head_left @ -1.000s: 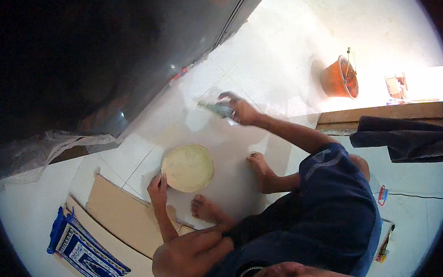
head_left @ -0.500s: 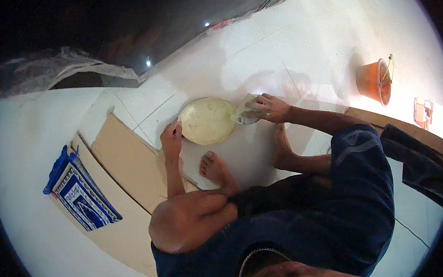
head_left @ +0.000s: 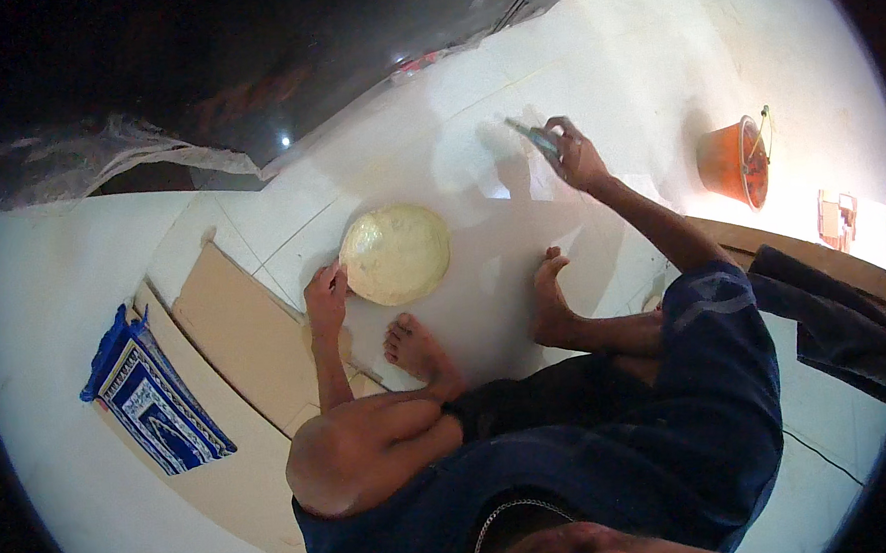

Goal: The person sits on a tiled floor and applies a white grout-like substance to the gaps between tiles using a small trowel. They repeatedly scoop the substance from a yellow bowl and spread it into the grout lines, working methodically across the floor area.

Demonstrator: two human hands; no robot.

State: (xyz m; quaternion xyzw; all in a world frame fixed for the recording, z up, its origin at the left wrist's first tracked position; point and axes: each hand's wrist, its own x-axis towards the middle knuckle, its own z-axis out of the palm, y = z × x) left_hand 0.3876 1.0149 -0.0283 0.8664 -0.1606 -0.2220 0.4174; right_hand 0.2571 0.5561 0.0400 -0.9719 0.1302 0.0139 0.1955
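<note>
A round, shallow, pale yellow bowl [head_left: 398, 255] is on the tiled floor in front of my feet. My left hand [head_left: 327, 289] is closed on its left rim, fingers bent against the edge. Farther off and to the right, my right hand [head_left: 579, 157] grips a thin, flat, pale green piece [head_left: 533, 137] at one end. The piece is tilted over the floor, apart from the bowl, and shows nearly edge-on. Its exact kind I cannot make out.
On the left, a blue and white patterned mat [head_left: 164, 401] lies over flattened cardboard [head_left: 235, 327]. An orange bucket [head_left: 726, 162] stands by the right wall. Dark cloth [head_left: 831, 321] hangs over a wooden board [head_left: 843, 261]. A large dark covered object [head_left: 252, 76] fills the far left.
My right hand has lifted the flat piece off the bowl's right edge and moved it away, farther out and to the right. My left hand stays at the bowl's rim.
</note>
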